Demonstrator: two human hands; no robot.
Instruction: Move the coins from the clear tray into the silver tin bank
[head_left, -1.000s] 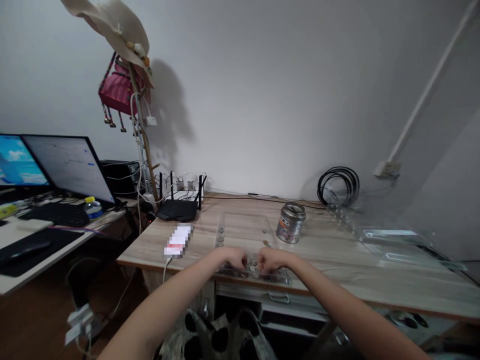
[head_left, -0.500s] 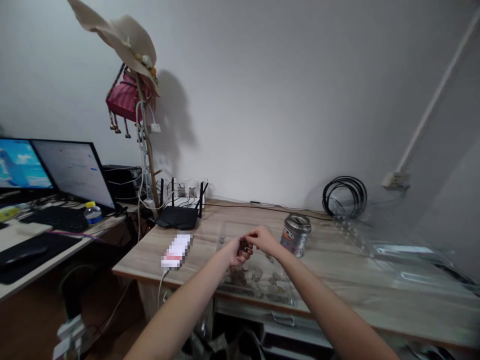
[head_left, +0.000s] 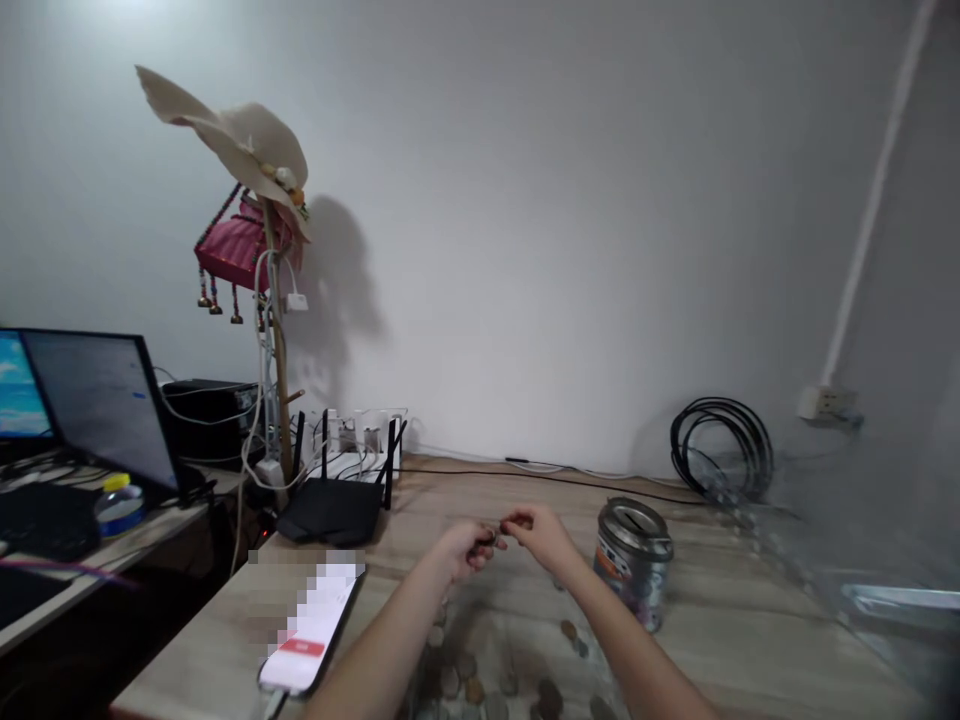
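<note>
My left hand (head_left: 463,549) and my right hand (head_left: 538,532) meet above the wooden desk (head_left: 420,500), fingertips pinched together on small coins (head_left: 491,536) held between them. Below my forearms several loose coins (head_left: 480,685) lie on a clear sheet on the desk. A silver tin coin bank (head_left: 634,560) with a slot in its lid stands just right of my right hand.
A phone (head_left: 315,625) on a cable lies at the left front of the desk. A black router (head_left: 330,505) sits behind it, beside a pole with a hat (head_left: 240,140) and pink bag. Monitors (head_left: 90,400) stand at far left; a cable coil (head_left: 724,450) and clear trays at right.
Both hands rose from the coins at the desk's front edge and came together in the air. The view has moved closer to the desk and tilted upward.
</note>
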